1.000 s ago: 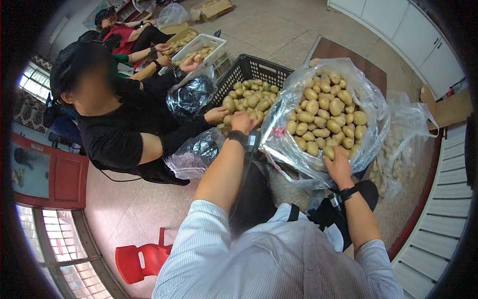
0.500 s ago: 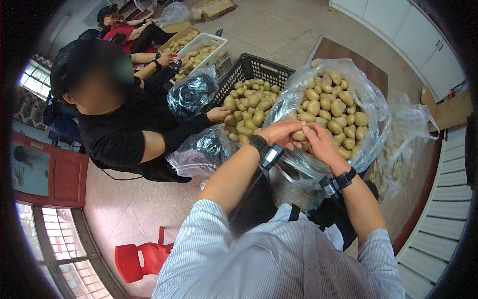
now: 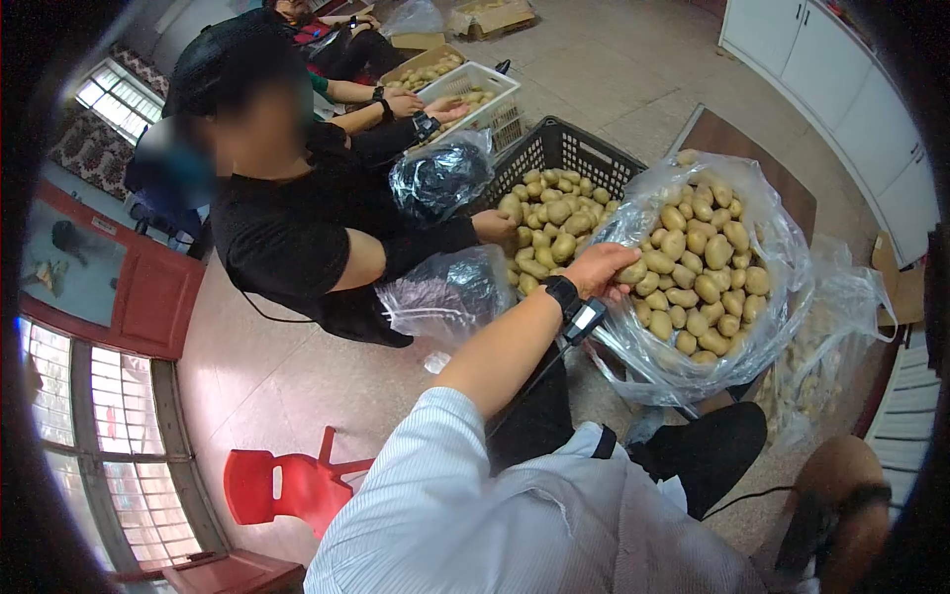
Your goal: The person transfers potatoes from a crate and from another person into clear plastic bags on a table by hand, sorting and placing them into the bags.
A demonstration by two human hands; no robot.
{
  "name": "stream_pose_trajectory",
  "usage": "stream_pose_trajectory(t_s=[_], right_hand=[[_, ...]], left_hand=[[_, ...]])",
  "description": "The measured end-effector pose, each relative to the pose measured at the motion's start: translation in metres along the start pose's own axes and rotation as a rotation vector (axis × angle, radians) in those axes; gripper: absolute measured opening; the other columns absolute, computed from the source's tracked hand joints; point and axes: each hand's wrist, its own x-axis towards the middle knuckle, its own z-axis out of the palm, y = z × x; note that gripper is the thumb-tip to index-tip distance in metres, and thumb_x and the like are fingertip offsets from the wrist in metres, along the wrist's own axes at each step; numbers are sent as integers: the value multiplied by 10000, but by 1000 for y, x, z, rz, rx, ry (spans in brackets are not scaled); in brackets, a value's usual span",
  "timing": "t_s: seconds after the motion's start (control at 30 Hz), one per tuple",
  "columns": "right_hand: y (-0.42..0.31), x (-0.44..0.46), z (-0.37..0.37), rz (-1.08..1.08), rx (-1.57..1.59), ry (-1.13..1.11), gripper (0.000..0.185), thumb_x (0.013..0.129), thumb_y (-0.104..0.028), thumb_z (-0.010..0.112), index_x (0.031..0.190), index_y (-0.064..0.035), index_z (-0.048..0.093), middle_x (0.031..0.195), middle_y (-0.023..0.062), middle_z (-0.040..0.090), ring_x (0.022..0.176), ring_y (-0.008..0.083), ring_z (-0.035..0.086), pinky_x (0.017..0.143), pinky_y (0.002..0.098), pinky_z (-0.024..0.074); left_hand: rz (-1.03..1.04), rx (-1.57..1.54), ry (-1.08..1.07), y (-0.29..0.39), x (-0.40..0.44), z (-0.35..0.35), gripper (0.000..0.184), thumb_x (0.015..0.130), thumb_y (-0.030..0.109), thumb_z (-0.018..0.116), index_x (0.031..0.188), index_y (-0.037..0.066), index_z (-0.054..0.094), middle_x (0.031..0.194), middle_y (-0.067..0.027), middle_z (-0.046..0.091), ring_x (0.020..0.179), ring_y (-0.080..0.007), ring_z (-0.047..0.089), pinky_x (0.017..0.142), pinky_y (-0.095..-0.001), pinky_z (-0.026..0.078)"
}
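My left hand (image 3: 598,269) is closed around a potato (image 3: 629,272) at the left rim of a large clear plastic bag (image 3: 782,297). The bag stands open, filled with many loose potatoes (image 3: 698,257). My right hand (image 3: 841,480) is at the lower right edge, dark and blurred near a black wrist strap, away from the bag; its fingers cannot be made out. Left of the bag, a black crate (image 3: 584,148) also holds potatoes, and a co-worker's hand (image 3: 493,227) touches those at its near side.
A co-worker in black (image 3: 297,218) sits at my left. Beyond are a white crate (image 3: 505,89) and a cardboard box (image 3: 447,59), both with potatoes. Another plastic bag (image 3: 836,297) lies at right. A red chair (image 3: 297,490) stands at lower left; white cabinets (image 3: 831,79) line the back right.
My two hands were together over the bag's near left edge. The right has pulled away to the lower right; the left stays at the bag with a potato. The view has turned.
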Motion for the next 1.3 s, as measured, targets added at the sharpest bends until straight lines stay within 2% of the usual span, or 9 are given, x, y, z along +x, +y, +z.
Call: stream_pose_trajectory(t_s=[0.17, 0.37, 0.43, 0.5, 0.6, 0.93, 1.1, 1.3], right_hand=[[16, -14, 63, 91, 100, -266, 401, 951, -181, 456, 1324, -36, 488, 1277, 132, 547, 1106, 211, 530, 902, 332, 434], [25, -28, 100, 154, 148, -330, 408, 951, -206, 456, 1326, -49, 489, 1293, 137, 534, 1127, 226, 519, 924, 356, 421], [26, -30, 104, 153, 153, -332, 410, 951, -215, 455, 1326, -54, 489, 1298, 138, 530, 1134, 231, 516, 932, 364, 416], [25, -32, 106, 149, 159, -332, 412, 950, -223, 455, 1327, -58, 489, 1304, 140, 526, 1141, 236, 512, 939, 371, 412], [23, -33, 104, 137, 163, -321, 416, 950, -236, 455, 1328, -65, 489, 1312, 142, 520, 1151, 243, 507, 950, 383, 405], [13, -39, 87, 72, 125, -239, 429, 949, -278, 454, 1331, -86, 490, 1338, 150, 499, 1186, 268, 489, 987, 423, 383], [5, -40, 73, 9, 86, -175, 435, 948, -299, 453, 1332, -97, 490, 1352, 154, 489, 1203, 281, 481, 1006, 443, 372], [-8, -40, 52, -90, 22, -78, 443, 948, -324, 453, 1334, -111, 491, 1368, 159, 477, 1224, 296, 470, 1028, 467, 358]], left_hand=[[-8, 50, 45, 2, -3, 2, 346, 917, 341, 640, 1075, 44, 558, 885, -66, 623, 567, -147, 588, 432, -286, 530], [46, 44, 66, -1, -8, -6, 347, 907, 344, 645, 1063, 41, 577, 865, -66, 629, 569, -148, 607, 441, -280, 529], [58, 48, 79, 0, -9, -7, 362, 894, 361, 656, 1049, 41, 590, 842, -68, 635, 566, -149, 613, 432, -276, 515], [63, 47, 70, 0, -8, -9, 316, 929, 316, 617, 1058, 31, 572, 822, -76, 638, 554, -146, 613, 460, -281, 549], [50, 33, 61, -3, -5, -13, 313, 935, 321, 605, 1050, 32, 573, 800, -78, 642, 563, -144, 621, 469, -284, 557], [35, -2, 68, -2, -5, -16, 334, 932, 328, 618, 1088, 38, 562, 834, -81, 644, 559, -164, 631, 487, -300, 577], [40, 14, 64, 3, -10, -14, 375, 942, 341, 600, 1135, 27, 525, 864, -84, 637, 617, -158, 623, 518, -296, 572], [53, -10, 49, -4, -2, -22, 340, 945, 343, 590, 1068, 27, 556, 852, -80, 639, 613, -157, 623, 536, -308, 577]])
